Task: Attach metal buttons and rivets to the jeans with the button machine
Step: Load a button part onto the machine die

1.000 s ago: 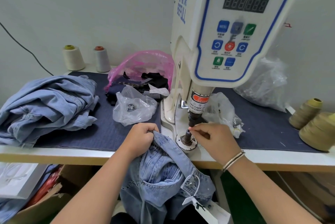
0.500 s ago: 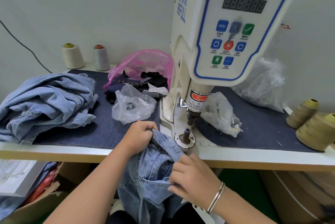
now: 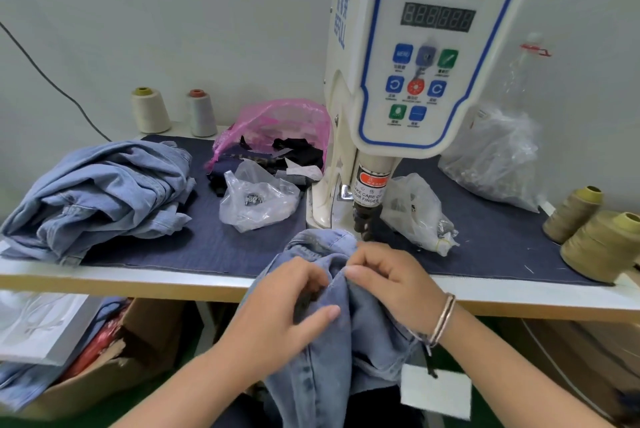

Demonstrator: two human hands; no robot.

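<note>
Both hands, the left hand (image 3: 287, 310) and the right hand (image 3: 391, 275), pinched the jeans (image 3: 325, 351) in a curled grip at the tabletop (image 3: 138, 275) edge, seemingly to feed the waistband under the button machine (image 3: 415, 64) just beyond their fingers.

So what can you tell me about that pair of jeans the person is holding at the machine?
The jeans are light blue, faded denim, bunched and creased. The top edge lies over the table edge under the button machine; the rest hangs below. The left hand and right hand grip the cloth. A white tag dangles near it.
</note>
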